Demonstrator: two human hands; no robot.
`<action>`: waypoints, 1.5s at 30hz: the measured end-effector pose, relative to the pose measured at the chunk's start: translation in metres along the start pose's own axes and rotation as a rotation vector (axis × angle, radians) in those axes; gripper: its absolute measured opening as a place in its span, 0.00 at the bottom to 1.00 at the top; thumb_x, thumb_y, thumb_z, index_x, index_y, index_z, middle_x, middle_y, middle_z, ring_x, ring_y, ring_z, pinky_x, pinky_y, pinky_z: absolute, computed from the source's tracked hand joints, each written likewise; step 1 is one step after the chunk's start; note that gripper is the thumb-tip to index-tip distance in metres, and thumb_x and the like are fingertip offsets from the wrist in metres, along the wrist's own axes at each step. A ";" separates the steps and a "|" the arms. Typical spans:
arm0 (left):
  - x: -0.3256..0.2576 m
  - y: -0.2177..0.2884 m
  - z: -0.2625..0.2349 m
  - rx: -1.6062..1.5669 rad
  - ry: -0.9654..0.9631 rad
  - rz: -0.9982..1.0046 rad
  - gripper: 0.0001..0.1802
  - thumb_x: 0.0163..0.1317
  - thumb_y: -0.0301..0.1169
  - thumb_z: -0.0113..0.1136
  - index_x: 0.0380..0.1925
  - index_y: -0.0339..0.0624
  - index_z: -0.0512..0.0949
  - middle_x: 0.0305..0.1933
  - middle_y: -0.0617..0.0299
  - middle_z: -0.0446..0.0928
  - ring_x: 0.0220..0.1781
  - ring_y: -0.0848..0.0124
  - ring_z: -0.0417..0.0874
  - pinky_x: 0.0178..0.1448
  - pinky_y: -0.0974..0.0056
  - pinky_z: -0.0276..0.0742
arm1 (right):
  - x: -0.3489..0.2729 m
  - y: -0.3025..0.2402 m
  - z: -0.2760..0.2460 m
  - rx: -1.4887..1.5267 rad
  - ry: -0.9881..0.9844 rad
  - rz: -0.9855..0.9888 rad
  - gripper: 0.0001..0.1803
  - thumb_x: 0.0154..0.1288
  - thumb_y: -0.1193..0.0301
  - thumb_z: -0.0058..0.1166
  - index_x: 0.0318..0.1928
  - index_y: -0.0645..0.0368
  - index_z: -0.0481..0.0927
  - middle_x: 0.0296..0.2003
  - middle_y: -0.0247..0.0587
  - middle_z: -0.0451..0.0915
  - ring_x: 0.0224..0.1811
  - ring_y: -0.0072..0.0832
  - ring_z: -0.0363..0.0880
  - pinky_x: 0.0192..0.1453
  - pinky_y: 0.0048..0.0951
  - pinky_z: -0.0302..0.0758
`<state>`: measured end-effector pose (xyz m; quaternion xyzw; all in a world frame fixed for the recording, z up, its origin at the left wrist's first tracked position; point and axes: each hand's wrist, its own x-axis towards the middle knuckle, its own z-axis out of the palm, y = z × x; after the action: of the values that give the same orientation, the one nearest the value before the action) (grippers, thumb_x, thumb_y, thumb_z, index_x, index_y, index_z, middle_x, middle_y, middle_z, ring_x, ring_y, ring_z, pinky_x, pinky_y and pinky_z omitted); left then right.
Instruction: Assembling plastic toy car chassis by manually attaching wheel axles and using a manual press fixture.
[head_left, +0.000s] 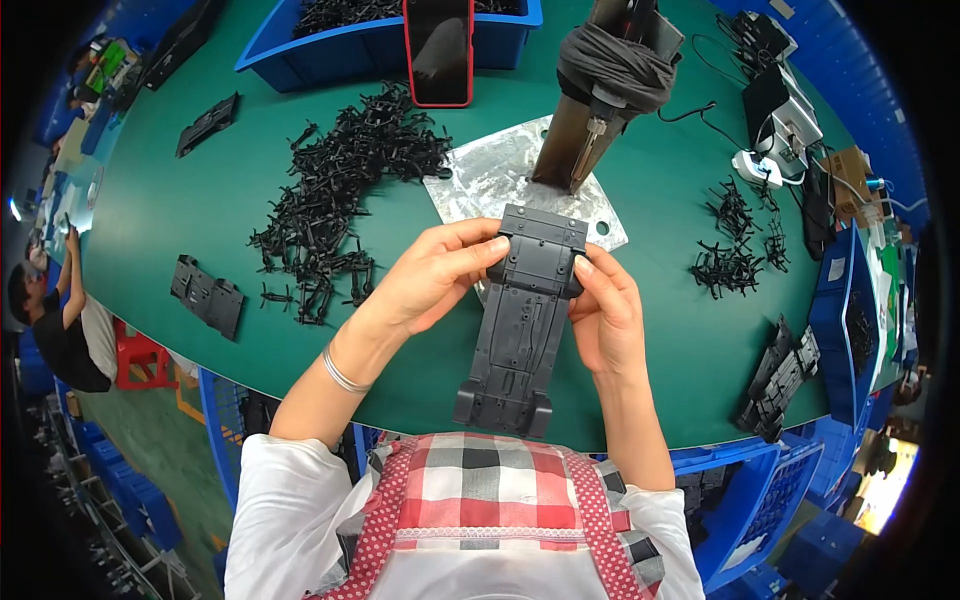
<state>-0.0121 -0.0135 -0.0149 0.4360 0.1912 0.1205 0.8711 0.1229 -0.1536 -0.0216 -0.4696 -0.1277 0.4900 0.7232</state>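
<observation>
At the far left of the green tabletop (700, 350), two flat, black, moulded plastic plates lie well apart, an upper plate (208, 124) and a lower plate (208, 296), the latter nearer the curved edge. Next spreads a broad heap of small, black, branched plastic parts (335, 190), with a deep blue plastic bin (330, 60) beyond it and a black slab with a red rim (440, 55) in front of the bin. The left hand (435, 272) pinches the upper left side of a long, black, ribbed plastic plate (520, 320), thumb on top. This held plate slants before the person, its near end close to the tabletop's front edge, its far end by a silver metal sheet (480, 170); contact underneath cannot be told. A dark upright tool (560, 140) wrapped in grey cloth (620, 68) stands on the sheet, leaving little room ahead. The right hand (610, 310) grips the plate's opposite side. The piece seems mid-handling; what is finished on it cannot be told, while the loose parts suggest plenty left. Green surface gives the right hand room sideways, up to a smaller cluster of black parts (725, 265), then some black plates (780, 375) near the right edge, beside an open blue container (840, 320)
</observation>
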 end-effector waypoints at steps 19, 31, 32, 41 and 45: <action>0.017 0.022 -0.003 -0.005 0.106 0.008 0.13 0.61 0.33 0.56 0.40 0.34 0.77 0.36 0.67 0.77 0.37 0.81 0.74 0.45 0.72 0.68 | 0.028 -0.018 0.007 -0.066 0.004 -0.015 0.12 0.59 0.68 0.56 0.41 0.61 0.78 0.31 0.31 0.78 0.29 0.16 0.75 0.29 0.20 0.69; 0.018 0.028 0.001 0.010 0.111 0.052 0.15 0.61 0.35 0.56 0.41 0.34 0.77 0.36 0.66 0.77 0.36 0.81 0.74 0.45 0.72 0.68 | 0.033 -0.021 0.015 -0.045 -0.010 -0.033 0.13 0.59 0.66 0.57 0.40 0.62 0.78 0.31 0.32 0.79 0.29 0.17 0.74 0.28 0.19 0.68; 0.017 0.027 0.001 0.011 0.110 0.056 0.15 0.61 0.35 0.56 0.41 0.34 0.77 0.36 0.66 0.77 0.36 0.81 0.74 0.45 0.72 0.68 | 0.032 -0.021 0.016 -0.037 0.010 -0.037 0.13 0.59 0.66 0.56 0.40 0.62 0.78 0.31 0.32 0.79 0.28 0.16 0.74 0.28 0.19 0.68; 0.017 0.028 0.005 0.034 0.090 0.061 0.16 0.60 0.35 0.57 0.42 0.33 0.76 0.36 0.66 0.77 0.35 0.81 0.73 0.43 0.73 0.69 | 0.031 -0.022 0.015 -0.007 -0.010 -0.061 0.13 0.62 0.68 0.52 0.42 0.64 0.78 0.31 0.32 0.79 0.30 0.16 0.74 0.28 0.19 0.67; 0.016 0.031 0.008 0.038 0.099 0.074 0.17 0.59 0.33 0.59 0.44 0.32 0.76 0.37 0.65 0.77 0.35 0.81 0.74 0.42 0.74 0.69 | 0.033 -0.020 0.011 0.035 -0.021 -0.059 0.14 0.62 0.69 0.51 0.44 0.65 0.77 0.32 0.33 0.79 0.30 0.16 0.73 0.29 0.19 0.65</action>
<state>0.0049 0.0047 0.0107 0.4526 0.2201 0.1706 0.8471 0.1435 -0.1217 -0.0085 -0.4478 -0.1407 0.4755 0.7440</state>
